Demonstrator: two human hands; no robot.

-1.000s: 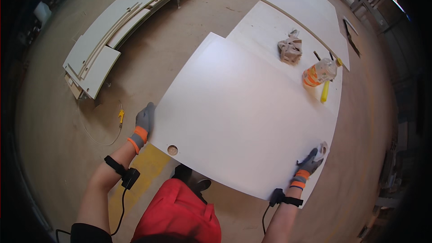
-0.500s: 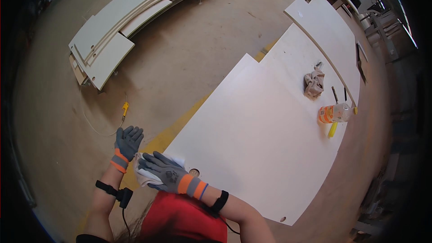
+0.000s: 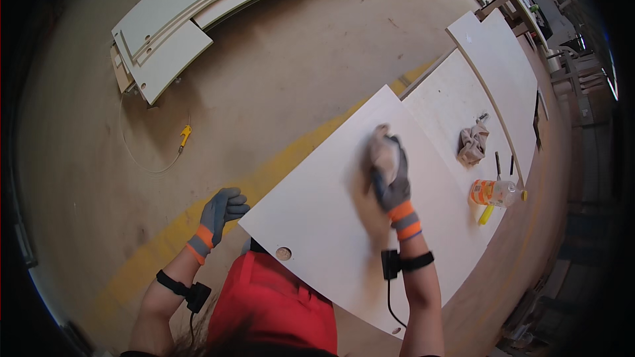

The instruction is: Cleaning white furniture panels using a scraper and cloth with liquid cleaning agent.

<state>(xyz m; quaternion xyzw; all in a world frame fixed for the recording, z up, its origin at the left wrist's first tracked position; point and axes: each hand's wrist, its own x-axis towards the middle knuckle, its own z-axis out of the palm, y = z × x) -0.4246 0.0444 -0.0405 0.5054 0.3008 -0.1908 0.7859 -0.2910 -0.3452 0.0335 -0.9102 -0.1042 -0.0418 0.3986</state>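
My R hand (image 3: 391, 184) grips a cloth (image 3: 381, 153) on the white panel (image 3: 324, 205); L hand (image 3: 221, 213)'s empty, fingers loose, nr panel's close corner. Bottle (image 3: 488, 192) right of R hand could prob tip if I swing wide.

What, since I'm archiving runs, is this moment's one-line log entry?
left hand: empty, beside white panel | right hand: holds cloth over panel, blurred, contact unclear | nearby: bottle, crumpled rag

I take this for a workshop: a broad white panel (image 3: 317, 201) lies at mid-frame, boards (image 3: 173, 49) with round holes are stacked at upper left, an air gun (image 3: 185, 135) sits on a thin hose (image 3: 157, 172) at left, and a yellow stripe (image 3: 291, 144) runs along the floor (image 3: 297, 59).
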